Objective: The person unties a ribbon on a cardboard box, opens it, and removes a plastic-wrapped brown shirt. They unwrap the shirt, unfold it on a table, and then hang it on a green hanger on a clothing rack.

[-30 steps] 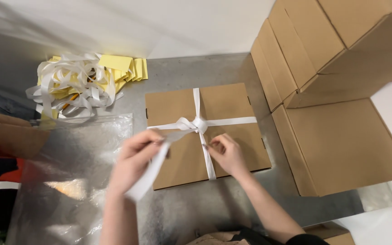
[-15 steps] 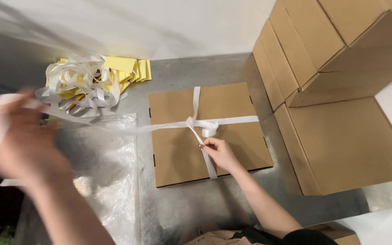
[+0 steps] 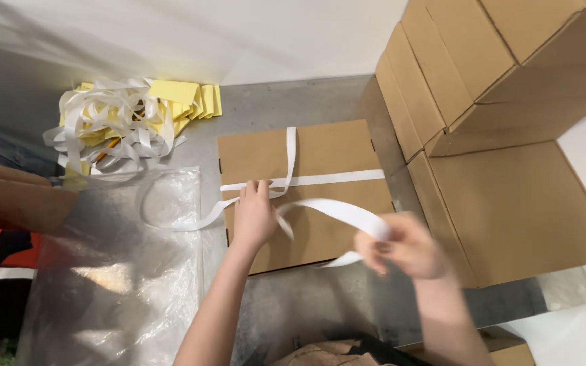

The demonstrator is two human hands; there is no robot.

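Ribbon (image 3: 337,209) looped (right hand (image 3: 405,247) gripping), box (image 3: 320,152).

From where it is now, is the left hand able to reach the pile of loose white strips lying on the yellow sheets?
Probably yes. The left hand presses on the flat cardboard box; between it and the pile of white strips lies only a low clear plastic sheet, nothing tall.

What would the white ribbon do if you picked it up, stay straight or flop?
Probably flop: the ribbon curls in loose loops between the left hand and right hand. It looks thin and flat, so likely very light. It might slide easily over the box.
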